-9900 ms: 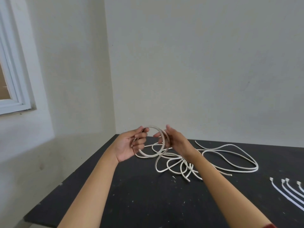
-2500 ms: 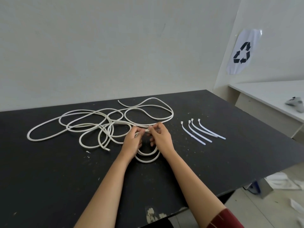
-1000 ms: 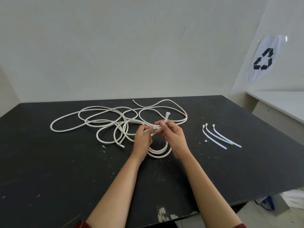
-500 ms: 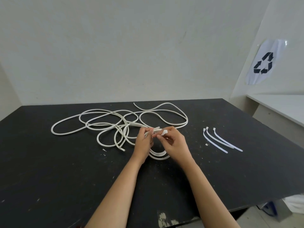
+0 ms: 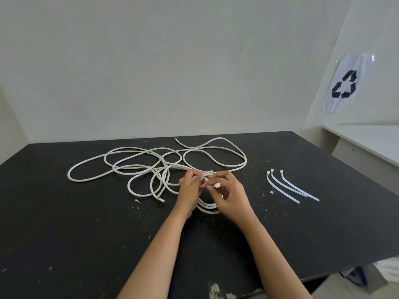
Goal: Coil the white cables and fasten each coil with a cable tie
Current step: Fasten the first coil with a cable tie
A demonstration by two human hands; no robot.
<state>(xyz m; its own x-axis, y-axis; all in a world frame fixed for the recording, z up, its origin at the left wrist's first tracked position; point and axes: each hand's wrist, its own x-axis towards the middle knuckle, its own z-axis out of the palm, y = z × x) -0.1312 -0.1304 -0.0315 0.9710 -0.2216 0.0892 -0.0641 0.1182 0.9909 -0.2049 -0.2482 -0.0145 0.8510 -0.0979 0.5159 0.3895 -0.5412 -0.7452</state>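
A small coil of white cable (image 5: 207,207) hangs between my two hands over the black table (image 5: 86,234). My left hand (image 5: 190,190) grips the top of the coil. My right hand (image 5: 228,194) pinches the square head of a white cable tie (image 5: 216,186) that wraps the coil's top. Behind the hands, loose white cables (image 5: 138,165) sprawl in tangled loops across the table. Three spare cable ties (image 5: 289,187) lie side by side to the right.
A pale wall rises behind the table. A recycling sign (image 5: 345,85) hangs on the right wall above a white counter (image 5: 371,141). The table's front edge (image 5: 280,281) runs close to my forearms, with clutter on the floor at lower right.
Half a second ago my right hand held the tie's head close to my left fingers. It has now drawn slightly right and down; the coil and loose cables stay put.
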